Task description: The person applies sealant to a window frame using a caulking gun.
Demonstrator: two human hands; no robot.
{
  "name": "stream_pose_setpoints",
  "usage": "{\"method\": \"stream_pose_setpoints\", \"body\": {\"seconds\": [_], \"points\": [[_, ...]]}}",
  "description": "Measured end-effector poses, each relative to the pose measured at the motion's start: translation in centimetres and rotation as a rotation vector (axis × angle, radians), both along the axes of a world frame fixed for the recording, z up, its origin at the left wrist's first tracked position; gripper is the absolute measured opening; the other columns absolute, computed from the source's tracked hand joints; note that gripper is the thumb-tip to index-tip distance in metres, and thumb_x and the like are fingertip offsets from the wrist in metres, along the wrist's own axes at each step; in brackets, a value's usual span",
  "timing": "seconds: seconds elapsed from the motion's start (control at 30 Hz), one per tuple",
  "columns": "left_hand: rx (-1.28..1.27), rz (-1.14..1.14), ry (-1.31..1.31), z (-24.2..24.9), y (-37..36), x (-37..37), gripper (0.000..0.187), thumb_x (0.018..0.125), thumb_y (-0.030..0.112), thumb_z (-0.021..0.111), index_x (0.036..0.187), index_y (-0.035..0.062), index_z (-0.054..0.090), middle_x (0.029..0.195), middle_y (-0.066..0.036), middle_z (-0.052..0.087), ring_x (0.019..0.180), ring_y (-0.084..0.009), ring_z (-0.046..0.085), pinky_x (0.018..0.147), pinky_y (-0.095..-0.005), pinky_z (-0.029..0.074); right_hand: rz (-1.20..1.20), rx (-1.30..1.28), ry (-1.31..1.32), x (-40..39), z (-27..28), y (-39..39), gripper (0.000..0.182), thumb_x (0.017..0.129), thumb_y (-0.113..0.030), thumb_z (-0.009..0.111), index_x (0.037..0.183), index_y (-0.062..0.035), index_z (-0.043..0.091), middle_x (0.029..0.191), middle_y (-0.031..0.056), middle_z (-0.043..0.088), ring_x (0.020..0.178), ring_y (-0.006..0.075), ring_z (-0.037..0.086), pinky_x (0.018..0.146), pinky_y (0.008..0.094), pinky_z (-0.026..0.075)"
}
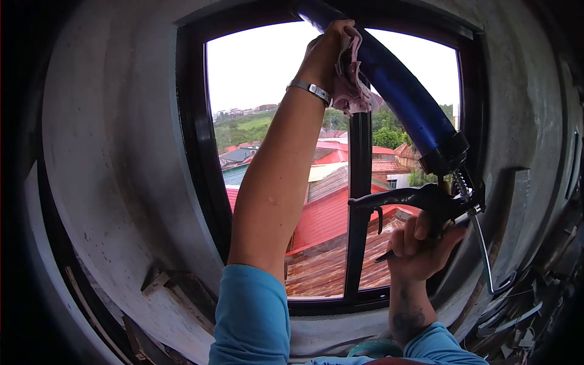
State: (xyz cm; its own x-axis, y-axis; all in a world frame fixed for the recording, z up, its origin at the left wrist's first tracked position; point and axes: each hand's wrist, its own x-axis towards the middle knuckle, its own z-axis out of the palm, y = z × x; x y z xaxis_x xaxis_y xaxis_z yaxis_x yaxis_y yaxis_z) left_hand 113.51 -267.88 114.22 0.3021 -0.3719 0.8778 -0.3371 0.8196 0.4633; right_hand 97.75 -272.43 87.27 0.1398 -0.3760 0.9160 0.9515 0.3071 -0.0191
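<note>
The right hand (423, 249) grasps the caulking gun (420, 115) at its handle end; above it, the left hand (325, 52) clasps a pink rag (351, 91) by the barrel (396, 78). Steady two-handed support should help.

The head view faces a window (359, 152) close ahead.

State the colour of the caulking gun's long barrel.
The barrel is deep, dark blue; it shows best in the head view.
</note>
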Motion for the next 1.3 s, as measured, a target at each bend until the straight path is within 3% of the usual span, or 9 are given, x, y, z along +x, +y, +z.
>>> {"method": "stream_pose_setpoints", "body": {"seconds": [0.07,0.27,0.33,0.37,0.43,0.8,1.07,1.1,1.3], "points": [[0.145,0.035,0.162,2.1,-0.2,-0.3,0.025,0.093,0.029,0.050,0.084,0.0082,0.060,0.069,-0.005,0.058,0.055,-0.0177,0.053,0.058,-0.0307,0.047,-0.107,0.064,0.018,-0.4,0.4,1.4,0.039,0.097,-0.044,0.042,0.103,-0.0066,0.051,0.076,0.0025,0.050,0.044,0.0059,0.034,0.036,0.0221,0.027],[0.132,0.057,0.073,0.3,1.7,2.2,0.026,0.089,0.032,0.055,0.074,0.0112,0.060,0.060,-0.001,0.053,0.051,-0.0126,0.050,0.047,-0.0275,0.041,-0.288,0.356,0.438,0.1,0.1,4.9,0.032,0.096,-0.034,0.050,0.080,-0.0066,0.054,0.066,0.0029,0.053,0.044,0.0049,0.040,0.036,0.0204,0.029],[0.179,-0.053,0.122,0.2,1.3,2.6,0.023,0.073,0.028,0.070,0.079,0.0072,0.063,0.067,-0.001,0.057,0.054,-0.0127,0.055,0.049,-0.0269,0.047,-0.268,0.406,0.461,0.0,0.4,4.6,0.033,0.093,-0.031,0.057,0.076,-0.0028,0.055,0.060,0.0045,0.054,0.039,0.0075,0.045,0.034,0.0222,0.034],[0.178,-0.053,0.126,-0.2,2.1,1.4,0.023,0.073,0.028,0.070,0.079,0.0072,0.063,0.067,-0.001,0.057,0.054,-0.0127,0.055,0.049,-0.0269,0.047,-0.287,0.429,0.486,-0.2,0.8,4.7,0.038,0.093,-0.034,0.057,0.073,-0.0027,0.055,0.055,0.0032,0.051,0.037,0.0080,0.044,0.033,0.0221,0.033],[0.174,0.081,0.155,-1.0,3.5,-0.6,0.022,0.072,0.026,0.071,0.078,0.0065,0.063,0.067,-0.002,0.057,0.050,-0.0128,0.053,0.046,-0.0265,0.047,-0.279,0.430,0.497,-0.7,1.3,5.0,0.039,0.093,-0.035,0.057,0.072,-0.0026,0.054,0.054,0.0031,0.050,0.037,0.0081,0.044,0.032,0.0219,0.033],[0.111,0.076,0.124,-1.7,4.8,-0.2,0.027,0.072,0.032,0.073,0.079,0.0073,0.063,0.071,-0.002,0.059,0.059,-0.0142,0.057,0.053,-0.0293,0.050,-0.216,0.459,0.509,0.9,0.4,7.0,0.038,0.093,-0.035,0.057,0.073,-0.0022,0.052,0.055,0.0047,0.051,0.036,0.0107,0.045,0.031,0.0228,0.033],[0.290,0.198,0.165,-1.0,6.4,1.7,0.024,0.073,0.036,0.071,0.074,0.0135,0.061,0.064,0.001,0.055,0.052,-0.0114,0.050,0.049,-0.0261,0.041,-0.111,0.439,0.515,3.5,-1.2,10.0,0.036,0.088,-0.035,0.064,0.072,-0.0052,0.052,0.056,0.0042,0.053,0.038,0.0116,0.048,0.032,0.0228,0.036],[0.290,0.208,0.168,-1.2,6.6,2.0,0.024,0.073,0.036,0.071,0.074,0.0135,0.061,0.064,0.001,0.055,0.052,-0.0114,0.050,0.049,-0.0261,0.041,-0.200,0.409,0.546,4.1,-1.5,10.3,0.042,0.093,-0.042,0.054,0.075,-0.0039,0.051,0.052,0.0037,0.046,0.036,0.0117,0.043,0.034,0.0249,0.036],[0.219,0.309,0.095,-1.5,8.0,3.9,0.029,0.073,0.041,0.071,0.078,0.0143,0.063,0.070,0.000,0.056,0.059,-0.0109,0.051,0.054,-0.0274,0.044,-0.127,0.440,0.579,5.2,-0.9,10.1,0.036,0.094,-0.034,0.055,0.076,-0.0034,0.050,0.059,0.0050,0.050,0.038,0.0121,0.045,0.036,0.0251,0.038]]}}
